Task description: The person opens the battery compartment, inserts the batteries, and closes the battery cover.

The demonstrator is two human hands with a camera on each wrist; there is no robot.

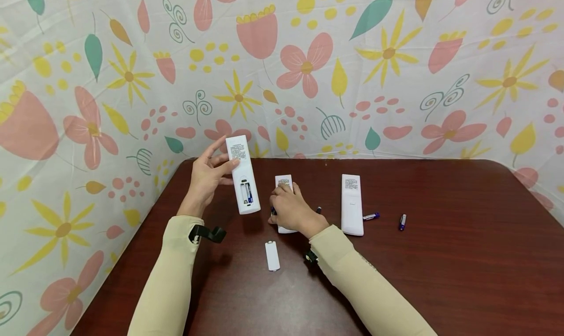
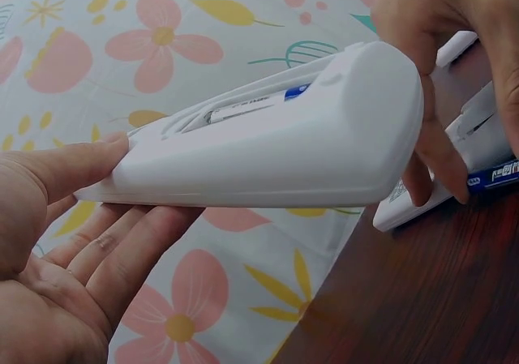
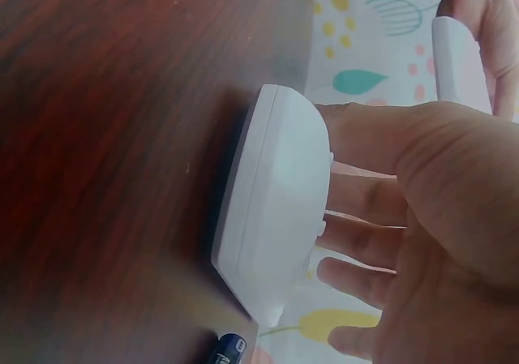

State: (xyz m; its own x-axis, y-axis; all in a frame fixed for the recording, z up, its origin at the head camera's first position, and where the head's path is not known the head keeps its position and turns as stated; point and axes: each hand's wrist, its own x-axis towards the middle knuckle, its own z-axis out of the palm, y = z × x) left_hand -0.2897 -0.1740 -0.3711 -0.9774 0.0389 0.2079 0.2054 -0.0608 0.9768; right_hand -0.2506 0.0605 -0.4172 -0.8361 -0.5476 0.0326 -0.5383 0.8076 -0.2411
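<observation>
My left hand (image 1: 206, 179) holds a white remote control (image 1: 248, 172) above the table, thumb on its back and fingers beneath. Its battery compartment (image 1: 246, 193) is uncovered, with at least one blue and silver battery (image 2: 255, 106) inside. Over a second white remote (image 3: 280, 210) lying on the table, my right hand (image 1: 292, 208) pinches a blue battery (image 2: 493, 176) at that remote's left side; in the head view the hand hides most of both. Another battery (image 3: 227, 349) lies just right of this remote. A loose white battery cover (image 1: 272, 256) lies nearer me.
Farther right, a third white remote (image 1: 351, 206) lies back up with its cover on. One battery (image 1: 371, 216) lies beside it, and another battery (image 1: 403, 222) is farther right. A flower-patterned cloth (image 1: 308, 106) hangs behind the brown table (image 1: 440, 277).
</observation>
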